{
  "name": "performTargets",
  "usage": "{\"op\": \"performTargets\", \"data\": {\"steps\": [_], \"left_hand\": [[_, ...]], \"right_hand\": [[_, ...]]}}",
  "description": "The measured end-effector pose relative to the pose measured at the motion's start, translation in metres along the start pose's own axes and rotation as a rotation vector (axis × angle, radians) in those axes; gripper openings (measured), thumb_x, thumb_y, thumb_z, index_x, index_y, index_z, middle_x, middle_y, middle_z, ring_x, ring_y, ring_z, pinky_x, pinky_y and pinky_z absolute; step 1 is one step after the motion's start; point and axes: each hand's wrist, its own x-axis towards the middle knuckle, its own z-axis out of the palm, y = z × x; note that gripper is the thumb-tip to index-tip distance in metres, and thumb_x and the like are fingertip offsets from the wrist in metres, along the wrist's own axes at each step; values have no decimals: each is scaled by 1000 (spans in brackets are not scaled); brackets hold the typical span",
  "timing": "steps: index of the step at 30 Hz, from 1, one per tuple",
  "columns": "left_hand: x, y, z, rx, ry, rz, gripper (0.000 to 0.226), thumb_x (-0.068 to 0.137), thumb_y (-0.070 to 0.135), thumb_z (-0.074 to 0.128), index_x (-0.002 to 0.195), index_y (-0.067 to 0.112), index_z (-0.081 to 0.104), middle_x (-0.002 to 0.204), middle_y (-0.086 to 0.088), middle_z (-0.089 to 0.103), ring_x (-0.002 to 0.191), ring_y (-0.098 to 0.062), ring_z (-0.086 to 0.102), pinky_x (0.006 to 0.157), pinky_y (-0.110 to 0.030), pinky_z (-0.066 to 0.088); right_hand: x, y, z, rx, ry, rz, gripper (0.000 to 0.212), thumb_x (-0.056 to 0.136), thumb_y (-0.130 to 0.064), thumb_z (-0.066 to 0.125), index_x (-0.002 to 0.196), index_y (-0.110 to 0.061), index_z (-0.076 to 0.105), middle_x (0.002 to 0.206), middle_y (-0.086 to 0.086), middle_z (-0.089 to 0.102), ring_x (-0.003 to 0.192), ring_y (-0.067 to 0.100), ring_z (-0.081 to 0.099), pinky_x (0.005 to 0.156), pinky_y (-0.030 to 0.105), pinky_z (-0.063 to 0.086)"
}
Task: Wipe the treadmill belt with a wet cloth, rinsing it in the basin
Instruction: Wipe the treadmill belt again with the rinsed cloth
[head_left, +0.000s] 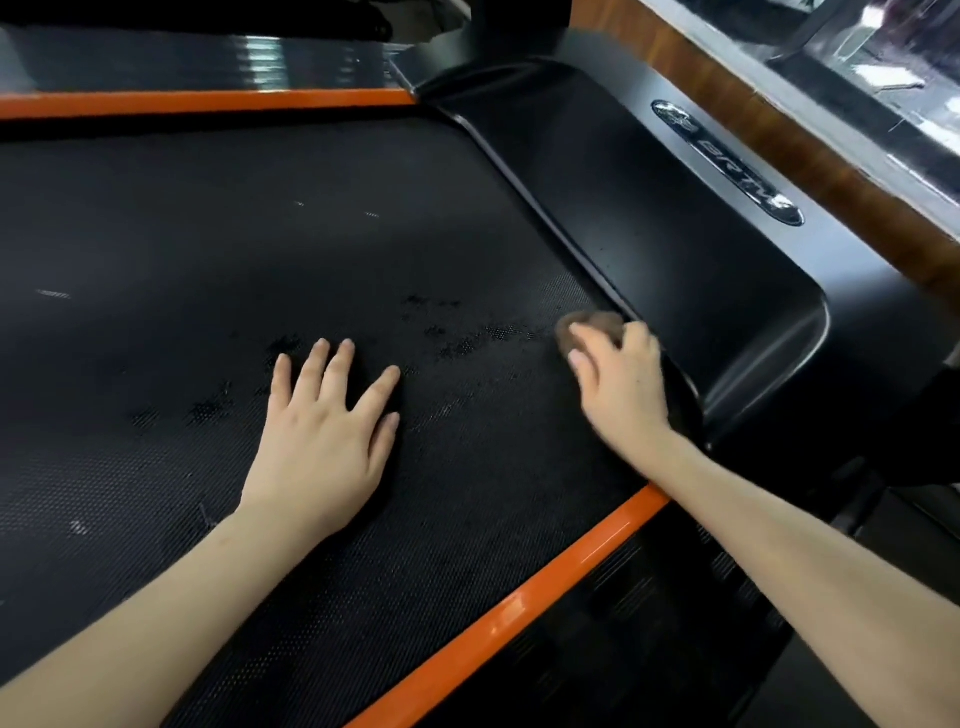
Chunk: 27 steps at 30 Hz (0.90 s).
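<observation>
Right hand (618, 384): fingers curled round a bunched brown cloth (587, 325), pressed on the belt (208, 234) right at the black motor cover (649, 208). Left hand (322, 431) flat on the belt, fingers spread.

Risk: the cloth could snag in the gap under the cover, and leaning weight may slide the belt.

Belt's long axis runs left-right, ending at the cover. Cloth is wadded, no clear axis.

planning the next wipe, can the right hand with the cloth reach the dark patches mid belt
Likely yes: the right hand grips the cloth on the belt, and only bare belt lies between it and the dark patches.
</observation>
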Motion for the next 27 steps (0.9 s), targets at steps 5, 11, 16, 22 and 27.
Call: {"op": "performTargets", "data": {"steps": [5,11,16,22,27], "left_hand": [[2,-4,-3,-20,-18,11,53,92,42,31,126,17,61,132,-27,52,126,-45,45,105,-61,31],[24,-48,-28,-10,26,-14,55,92,43,28,126,15,61,131,-26,53,127,-44,43,107,-58,29],[52,-79,-31,30,21,-73,49,99,41,30,136,16,53,143,-23,42,137,-41,29,114,-55,16],[63,-95,-20,23,-46,-121,53,98,44,28,144,22,40,152,-16,32,143,-35,18,118,-50,7],[63,-96,-13,33,-31,-126,64,91,50,18,136,20,51,143,-19,44,136,-39,31,114,-56,18]], "right_hand": [[-15,-16,-5,114,-107,-348,42,90,-44,44,120,-23,64,99,14,51,84,32,51,62,38,48],[74,-27,21,-14,-40,246,34,98,-40,44,129,-30,54,125,13,40,112,34,43,83,44,45],[11,-73,16,131,-31,-240,33,90,-43,52,118,-30,65,101,12,50,85,31,52,59,37,48],[80,-32,30,-13,15,39,34,94,-43,52,124,-33,61,110,14,49,101,36,51,77,43,46],[103,-59,37,-6,-10,219,35,96,-44,45,124,-30,60,116,14,45,105,35,47,83,43,44]]}}
